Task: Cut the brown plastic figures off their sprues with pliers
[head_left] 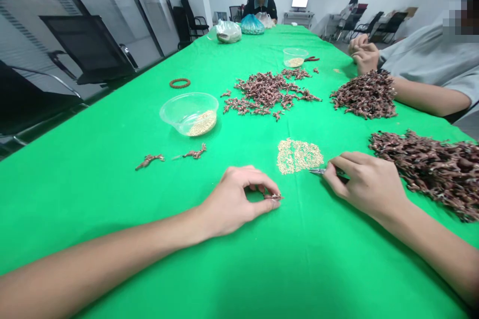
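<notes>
My left hand (pixel 235 202) pinches a small reddish-brown sprig (pixel 274 197) between thumb and fingers. My right hand (pixel 364 184) grips a small metal tool (pixel 318 171), its tip pointing left beside a flat patch of pale beads (pixel 299 156). A large heap of reddish-brown sprigs (pixel 426 174) lies just right of my right hand. Two loose sprigs (pixel 149 160) (pixel 194 152) lie left of my left hand, and a clear plastic bowl (pixel 189 114) holding pale beads stands beyond them.
The green-covered table (pixel 112 199) runs far ahead. A co-worker's hands (pixel 361 52) rest beside a sprig heap (pixel 364 94) on the right. A central heap (pixel 269 92), small bowl (pixel 295 57) and plastic bags (pixel 228 31) lie beyond. Another person (pixel 261 2) sits at the far end.
</notes>
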